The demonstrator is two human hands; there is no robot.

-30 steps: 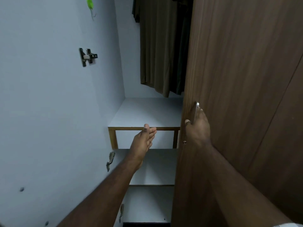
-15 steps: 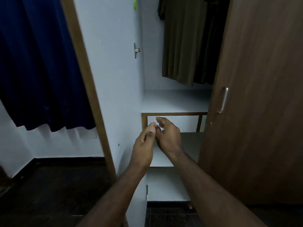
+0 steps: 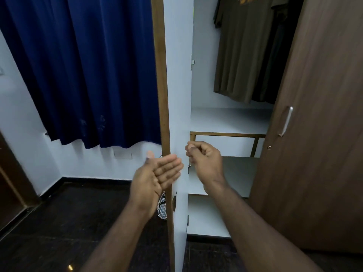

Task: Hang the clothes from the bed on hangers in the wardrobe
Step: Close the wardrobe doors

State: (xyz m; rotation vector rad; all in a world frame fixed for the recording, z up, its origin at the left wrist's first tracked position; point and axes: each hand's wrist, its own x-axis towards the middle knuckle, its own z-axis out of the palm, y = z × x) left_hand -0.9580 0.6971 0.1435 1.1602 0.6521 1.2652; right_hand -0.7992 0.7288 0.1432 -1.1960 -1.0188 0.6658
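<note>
The wardrobe (image 3: 227,118) stands open in front of me. An olive T-shirt (image 3: 239,55) hangs inside at the top, with a darker garment (image 3: 275,61) to its right. My left hand (image 3: 157,177) is held palm up with straight fingers in front of the left door's edge (image 3: 164,95), and it is empty. My right hand (image 3: 205,160) hovers before the lower shelves with fingers curled in and nothing in them. No bed, loose clothes or bare hangers are in view.
The brown right door (image 3: 318,134) with a metal handle (image 3: 285,121) stands partly open on the right. A dark blue curtain (image 3: 82,65) hangs on the left wall. A patterned bag (image 3: 162,208) sits on the dark floor behind the left door.
My right hand has let go of the door handle and come in beside the left hand. My view has swung left and back, bringing in the curtain and floor. The left palm has turned upward.
</note>
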